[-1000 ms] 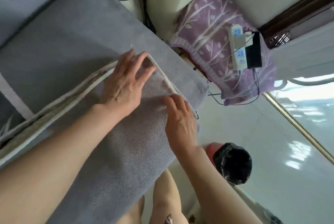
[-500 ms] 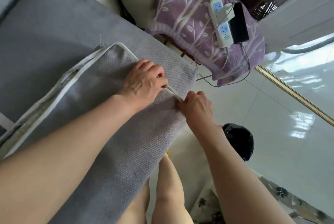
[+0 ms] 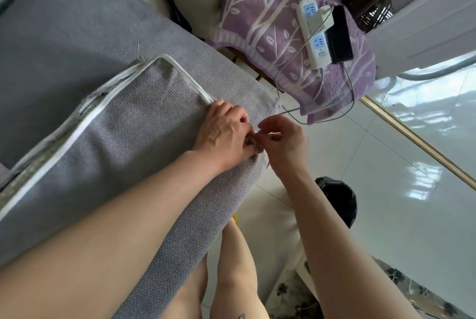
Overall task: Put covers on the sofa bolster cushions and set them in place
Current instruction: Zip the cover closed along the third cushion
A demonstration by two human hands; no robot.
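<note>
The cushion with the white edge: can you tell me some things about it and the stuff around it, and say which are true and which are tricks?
1. Both hands, left hand and right hand, meet at the near corner of the grey cushion cover. True.
2. The cover's piping is red. False: it is white.
3. A white power strip lies on the purple leaf-patterned cloth. True.
4. The power strip's sockets are all free. False: a white plug sits in it.
5. The cushion lies on the floor. False: it rests on the grey sofa.

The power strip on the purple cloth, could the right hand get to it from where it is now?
Probably yes: the right hand is at the cushion's edge, and only open floor lies between it and the power strip.
</note>
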